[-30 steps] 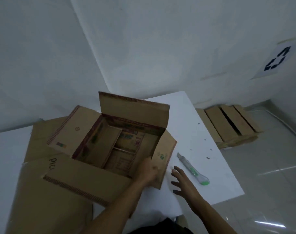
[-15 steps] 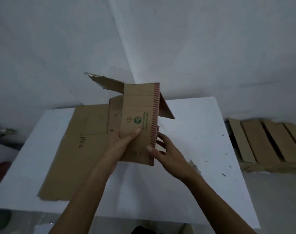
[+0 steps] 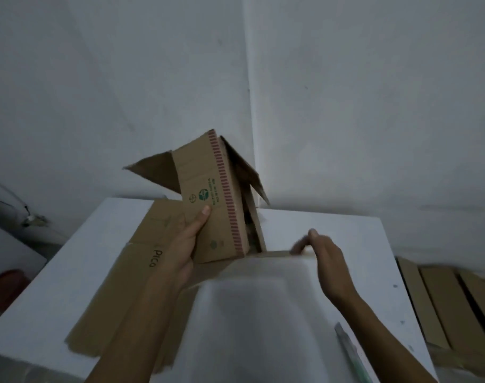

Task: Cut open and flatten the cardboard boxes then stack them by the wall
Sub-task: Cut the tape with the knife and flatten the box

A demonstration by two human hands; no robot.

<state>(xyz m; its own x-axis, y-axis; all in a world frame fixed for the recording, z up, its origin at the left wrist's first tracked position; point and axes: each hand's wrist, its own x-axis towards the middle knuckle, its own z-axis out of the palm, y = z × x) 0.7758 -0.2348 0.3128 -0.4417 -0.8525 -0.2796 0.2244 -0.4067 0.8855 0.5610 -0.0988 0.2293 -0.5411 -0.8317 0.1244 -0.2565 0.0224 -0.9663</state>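
Cardboard box (image 3: pixel 216 200): not yet flat. It is held tilted above the far half of the table (image 3: pixel 263 313), low end just over the table top, open flaps pointing up toward the wall (image 3: pixel 374 106) behind the table.

Left hand (image 3: pixel 180 252): grips the near printed panel, thumb laid flat on the face, the other fingers hidden behind the panel.

Right hand (image 3: pixel 323 255): at the low flap (image 3: pixel 274 253), which juts toward the table's right side and shows edge-on. The fingers appear to pinch its edge; motion blur prevents a firmer reading.

Flattened sheet (image 3: pixel 117 305): lies on the left half of the table beneath the box, marked "Pico". Its near corner appears to reach the table's near edge.

Utility knife (image 3: pixel 349 349): lies on the table's near right corner, just beside the right forearm. Whether the blade is out cannot be told.

Flattened boxes (image 3: pixel 440 299): lie on the floor to the right of the table.

Probable faults from this state:
- The flap tears instead of folding, if a taped seam is uncut and the flap is pulled hard.
- The box twists out of the one-hand grip, since only one panel is held.
- The knife is swept off the table by the right forearm.
- The sheet slides off the near edge if the box drags across it.
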